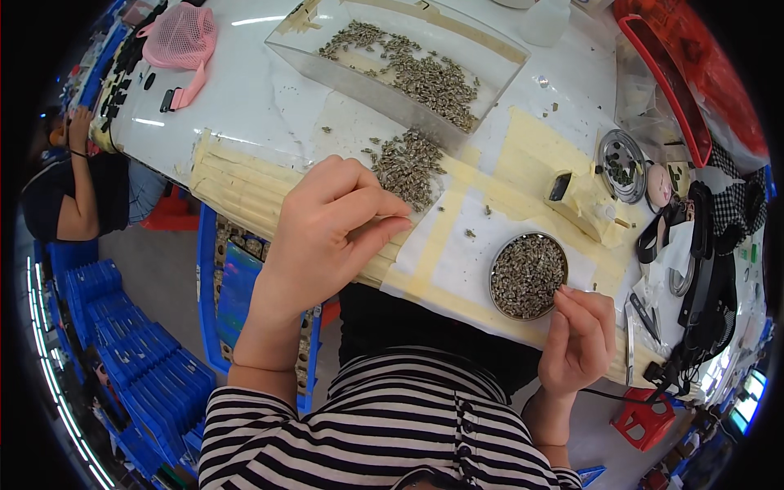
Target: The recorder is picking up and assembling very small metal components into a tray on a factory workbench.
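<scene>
My left hand (331,229) is closed in a pinch at the near edge of a loose pile of small metal parts (406,171). Whatever lies between its thumb and forefinger is too small or hidden to make out. At the right, a round metal tin (492,296) full of similar small parts stands on white paper (445,245). My right hand (581,339) is beside the tin's right rim, thumb and fingers closed together with the tips at the rim. I cannot see what, if anything, they hold.
Behind the pile, a clear open box (367,82) holds more parts. A tape-wrapped block (584,204), a round dish of dark bits (622,167) and tweezers (643,317) lie right. A pink mesh pouch (180,37) is far left. Blue trays (151,359) and a person (77,192) are left.
</scene>
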Action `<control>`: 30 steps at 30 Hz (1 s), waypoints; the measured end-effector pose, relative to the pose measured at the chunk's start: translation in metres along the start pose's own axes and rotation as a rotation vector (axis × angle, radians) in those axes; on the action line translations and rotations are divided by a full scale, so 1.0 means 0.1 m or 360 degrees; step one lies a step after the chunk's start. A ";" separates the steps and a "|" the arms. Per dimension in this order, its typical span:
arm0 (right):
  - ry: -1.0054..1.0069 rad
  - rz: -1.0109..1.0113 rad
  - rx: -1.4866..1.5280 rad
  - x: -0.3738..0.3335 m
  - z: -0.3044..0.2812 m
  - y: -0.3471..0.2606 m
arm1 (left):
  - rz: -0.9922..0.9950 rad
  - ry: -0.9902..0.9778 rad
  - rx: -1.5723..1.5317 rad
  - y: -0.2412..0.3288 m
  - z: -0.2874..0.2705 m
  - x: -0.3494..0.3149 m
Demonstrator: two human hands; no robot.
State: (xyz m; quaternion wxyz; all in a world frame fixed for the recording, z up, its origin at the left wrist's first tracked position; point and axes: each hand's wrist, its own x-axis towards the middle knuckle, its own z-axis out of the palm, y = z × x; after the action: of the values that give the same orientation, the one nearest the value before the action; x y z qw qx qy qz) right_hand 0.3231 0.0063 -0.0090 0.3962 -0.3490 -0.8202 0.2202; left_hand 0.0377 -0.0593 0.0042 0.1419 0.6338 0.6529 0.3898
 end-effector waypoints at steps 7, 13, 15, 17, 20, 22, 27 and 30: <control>0.0013 -0.0013 -0.0012 0.00 0.00 0.00 | -0.0008 -0.0031 0.0097 0.03 0.03 0.05; 0.0010 -0.0027 -0.0013 0.00 0.00 0.01 | 0.0006 0.0003 0.0177 0.05 0.06 0.05; 0.0013 -0.0025 -0.0006 0.00 0.00 0.00 | -0.0011 -0.0012 0.0156 0.04 0.05 0.05; 0.0017 -0.0023 -0.0003 0.00 0.01 0.00 | -0.0018 0.0012 0.0121 0.04 0.05 0.05; 0.0022 -0.0018 0.0000 -0.01 0.01 0.00 | -0.0016 0.0120 0.0011 0.05 0.06 0.02; 0.0026 -0.0012 0.0006 -0.01 0.01 -0.01 | -0.0017 0.0210 -0.0107 0.05 0.07 -0.01; 0.0026 -0.0088 0.0079 0.10 0.01 -0.13 | -0.0494 0.0287 -0.1430 0.35 0.19 -0.05; 0.0032 -0.0208 0.0124 0.24 0.07 -0.25 | -0.0673 0.0066 -0.2019 0.43 0.31 -0.04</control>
State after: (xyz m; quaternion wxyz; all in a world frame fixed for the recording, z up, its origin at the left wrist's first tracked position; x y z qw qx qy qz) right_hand 0.2967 0.0072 0.0150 0.4312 -0.2813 -0.8280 0.2221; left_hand 0.0896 -0.0571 0.0124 0.5479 0.2782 0.4099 0.6741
